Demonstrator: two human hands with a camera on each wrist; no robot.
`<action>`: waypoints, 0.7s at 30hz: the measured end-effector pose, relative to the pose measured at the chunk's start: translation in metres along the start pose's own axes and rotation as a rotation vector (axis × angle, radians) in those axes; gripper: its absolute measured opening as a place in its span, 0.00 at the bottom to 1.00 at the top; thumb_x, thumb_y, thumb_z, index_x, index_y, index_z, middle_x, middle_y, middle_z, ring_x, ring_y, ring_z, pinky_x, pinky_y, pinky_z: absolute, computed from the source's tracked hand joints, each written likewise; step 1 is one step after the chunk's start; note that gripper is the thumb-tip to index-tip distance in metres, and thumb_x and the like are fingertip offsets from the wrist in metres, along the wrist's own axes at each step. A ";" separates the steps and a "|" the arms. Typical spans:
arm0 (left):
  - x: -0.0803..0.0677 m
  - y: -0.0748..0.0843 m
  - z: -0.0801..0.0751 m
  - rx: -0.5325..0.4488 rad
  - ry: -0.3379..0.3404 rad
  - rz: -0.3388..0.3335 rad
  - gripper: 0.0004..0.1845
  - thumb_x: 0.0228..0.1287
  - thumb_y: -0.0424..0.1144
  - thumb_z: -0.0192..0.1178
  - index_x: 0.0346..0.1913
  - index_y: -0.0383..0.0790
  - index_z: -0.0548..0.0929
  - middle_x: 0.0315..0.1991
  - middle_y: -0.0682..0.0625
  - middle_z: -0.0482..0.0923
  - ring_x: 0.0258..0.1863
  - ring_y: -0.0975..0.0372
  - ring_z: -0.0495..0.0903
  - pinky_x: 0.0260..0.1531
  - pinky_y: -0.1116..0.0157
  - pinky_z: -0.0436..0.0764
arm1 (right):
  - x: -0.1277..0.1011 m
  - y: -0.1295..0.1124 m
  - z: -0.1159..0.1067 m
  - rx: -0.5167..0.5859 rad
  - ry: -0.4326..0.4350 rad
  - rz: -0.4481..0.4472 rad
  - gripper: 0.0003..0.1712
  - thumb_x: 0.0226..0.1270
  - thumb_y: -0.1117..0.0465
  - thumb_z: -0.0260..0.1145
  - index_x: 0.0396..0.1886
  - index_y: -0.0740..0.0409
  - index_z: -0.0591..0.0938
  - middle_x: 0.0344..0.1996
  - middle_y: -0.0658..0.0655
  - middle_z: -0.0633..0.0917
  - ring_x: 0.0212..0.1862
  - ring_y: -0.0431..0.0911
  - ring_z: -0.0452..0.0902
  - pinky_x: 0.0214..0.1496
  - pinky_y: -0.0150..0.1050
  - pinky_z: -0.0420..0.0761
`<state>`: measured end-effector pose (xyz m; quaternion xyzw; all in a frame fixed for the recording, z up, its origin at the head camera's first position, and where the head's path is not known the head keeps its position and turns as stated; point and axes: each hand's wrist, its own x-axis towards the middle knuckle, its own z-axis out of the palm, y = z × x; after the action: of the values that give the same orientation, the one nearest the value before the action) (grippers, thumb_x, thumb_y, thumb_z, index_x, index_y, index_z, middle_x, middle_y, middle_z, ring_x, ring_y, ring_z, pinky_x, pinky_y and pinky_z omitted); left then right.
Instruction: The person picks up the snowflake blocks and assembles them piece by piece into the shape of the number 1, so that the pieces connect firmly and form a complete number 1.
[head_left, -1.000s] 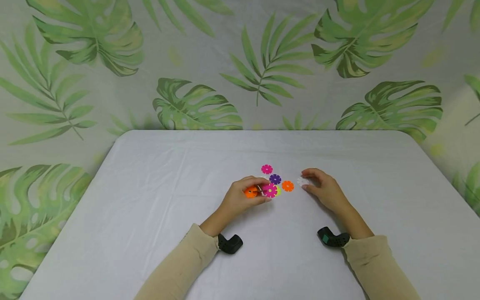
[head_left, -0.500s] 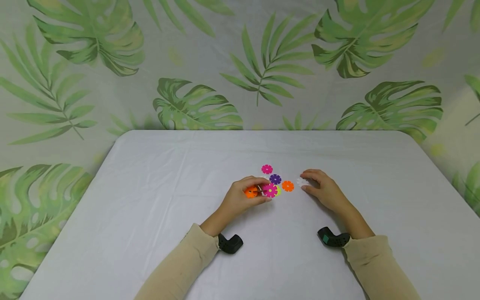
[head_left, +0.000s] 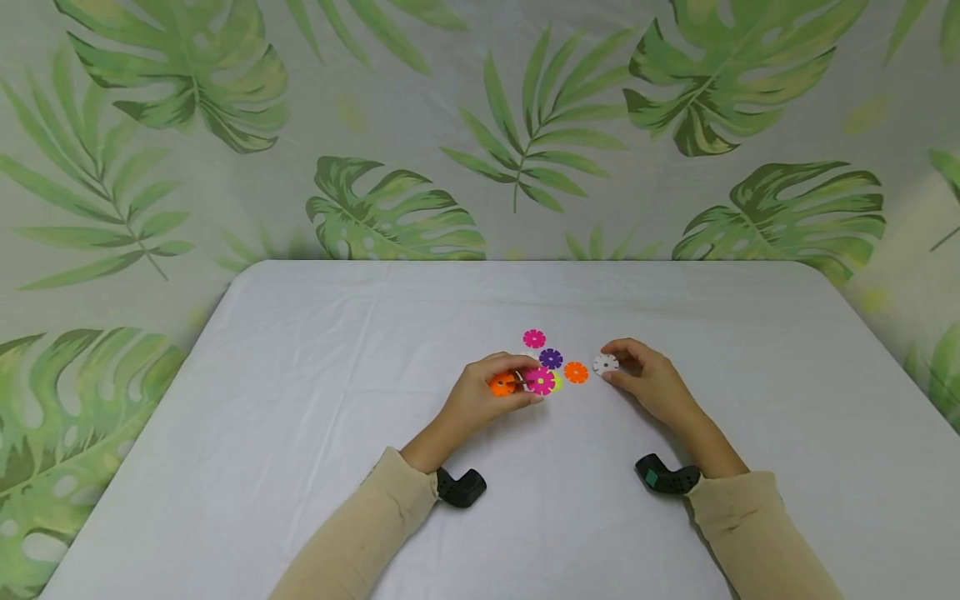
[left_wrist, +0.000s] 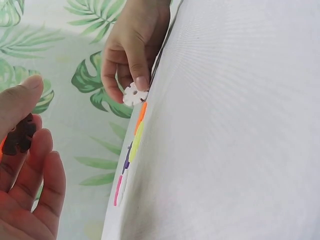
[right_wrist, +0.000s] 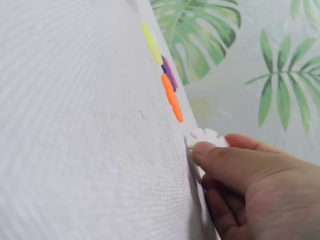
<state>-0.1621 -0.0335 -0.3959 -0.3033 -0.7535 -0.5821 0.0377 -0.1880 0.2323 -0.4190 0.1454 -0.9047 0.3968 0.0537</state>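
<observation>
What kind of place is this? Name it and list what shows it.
Probably an indoor tabletop set up for recording, not a lived-in room: a table under a plain white cloth, a leaf-print backdrop hung behind and beside it, and small plastic flower discs between the person's hands.

Discs (head_left: 551, 358) lie on the bench (head_left: 300, 400) between left hand (head_left: 480, 396) and right hand (head_left: 654, 382)
</observation>
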 end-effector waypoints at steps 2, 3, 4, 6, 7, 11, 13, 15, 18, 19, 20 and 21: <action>0.000 0.006 -0.001 -0.001 0.001 0.007 0.18 0.42 0.39 0.64 0.41 0.42 0.77 0.32 0.55 0.74 0.31 0.66 0.72 0.32 0.71 0.73 | 0.000 -0.001 0.000 0.020 0.012 -0.010 0.16 0.49 0.58 0.63 0.40 0.52 0.73 0.34 0.50 0.75 0.37 0.42 0.69 0.41 0.37 0.71; -0.001 0.008 -0.002 0.000 0.001 0.014 0.18 0.42 0.38 0.64 0.41 0.41 0.77 0.32 0.54 0.74 0.31 0.65 0.72 0.32 0.71 0.73 | 0.000 -0.002 0.000 0.035 0.018 -0.013 0.15 0.49 0.59 0.63 0.39 0.52 0.74 0.33 0.50 0.75 0.36 0.42 0.69 0.40 0.35 0.71; -0.001 0.011 -0.002 -0.002 0.003 0.017 0.18 0.42 0.36 0.64 0.41 0.40 0.77 0.32 0.54 0.74 0.31 0.64 0.72 0.32 0.71 0.73 | 0.000 -0.002 0.000 0.050 0.022 -0.018 0.15 0.49 0.59 0.62 0.39 0.52 0.74 0.33 0.50 0.76 0.35 0.42 0.69 0.38 0.33 0.72; -0.001 0.012 -0.002 -0.009 0.008 0.014 0.18 0.42 0.36 0.64 0.40 0.41 0.77 0.32 0.54 0.74 0.31 0.63 0.73 0.32 0.71 0.73 | 0.000 -0.004 0.000 0.084 0.028 -0.020 0.14 0.50 0.59 0.62 0.39 0.52 0.74 0.34 0.50 0.76 0.34 0.42 0.69 0.36 0.29 0.72; 0.000 0.010 -0.002 -0.011 0.010 0.012 0.18 0.42 0.37 0.64 0.40 0.41 0.77 0.32 0.54 0.74 0.31 0.64 0.73 0.32 0.71 0.73 | 0.000 -0.005 -0.001 0.098 0.030 -0.018 0.14 0.50 0.59 0.62 0.39 0.51 0.74 0.34 0.50 0.76 0.33 0.42 0.70 0.35 0.28 0.72; 0.001 -0.001 0.000 -0.014 0.009 -0.018 0.19 0.41 0.41 0.64 0.41 0.46 0.77 0.32 0.57 0.74 0.31 0.66 0.73 0.33 0.71 0.73 | 0.000 -0.008 -0.002 0.157 0.027 0.002 0.15 0.50 0.59 0.62 0.41 0.50 0.73 0.37 0.49 0.75 0.32 0.42 0.72 0.33 0.27 0.73; 0.000 -0.003 0.000 -0.016 0.007 -0.029 0.19 0.40 0.43 0.64 0.41 0.47 0.77 0.33 0.57 0.75 0.32 0.67 0.73 0.33 0.71 0.73 | 0.000 -0.011 -0.003 0.202 0.021 0.007 0.17 0.50 0.60 0.62 0.42 0.52 0.73 0.37 0.51 0.74 0.31 0.43 0.73 0.33 0.28 0.74; 0.000 -0.001 0.000 -0.022 0.006 -0.035 0.19 0.40 0.43 0.64 0.41 0.47 0.76 0.33 0.56 0.75 0.32 0.68 0.73 0.34 0.72 0.73 | 0.001 -0.013 -0.004 0.256 0.018 0.010 0.18 0.50 0.61 0.62 0.43 0.56 0.72 0.37 0.54 0.74 0.31 0.45 0.74 0.33 0.29 0.74; 0.000 0.008 -0.001 -0.036 0.007 -0.034 0.19 0.41 0.39 0.64 0.41 0.43 0.76 0.34 0.53 0.76 0.32 0.66 0.73 0.34 0.71 0.73 | 0.002 -0.017 -0.005 0.349 0.008 -0.003 0.18 0.51 0.62 0.61 0.43 0.59 0.72 0.36 0.57 0.74 0.31 0.48 0.74 0.33 0.30 0.75; 0.000 0.012 -0.002 -0.039 0.009 -0.034 0.19 0.41 0.38 0.64 0.41 0.41 0.76 0.34 0.52 0.76 0.33 0.65 0.73 0.34 0.71 0.73 | 0.002 -0.018 -0.006 0.373 0.004 -0.010 0.18 0.51 0.63 0.61 0.43 0.60 0.72 0.37 0.57 0.75 0.31 0.49 0.74 0.33 0.31 0.75; -0.001 0.016 -0.002 -0.040 0.009 -0.035 0.19 0.41 0.36 0.64 0.41 0.40 0.76 0.34 0.50 0.76 0.33 0.64 0.74 0.35 0.71 0.73 | 0.002 -0.020 -0.006 0.391 0.004 -0.014 0.17 0.50 0.63 0.61 0.43 0.60 0.72 0.37 0.57 0.75 0.32 0.49 0.74 0.34 0.32 0.75; -0.001 0.020 -0.003 -0.041 0.009 -0.037 0.19 0.42 0.35 0.64 0.41 0.38 0.76 0.34 0.49 0.76 0.33 0.64 0.74 0.35 0.71 0.73 | 0.001 -0.022 -0.006 0.413 0.002 -0.021 0.17 0.51 0.64 0.61 0.43 0.60 0.72 0.37 0.57 0.75 0.32 0.50 0.74 0.34 0.32 0.75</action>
<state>-0.1523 -0.0338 -0.3785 -0.2875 -0.7468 -0.5992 0.0239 -0.1827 0.2224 -0.3991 0.1623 -0.8024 0.5736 0.0275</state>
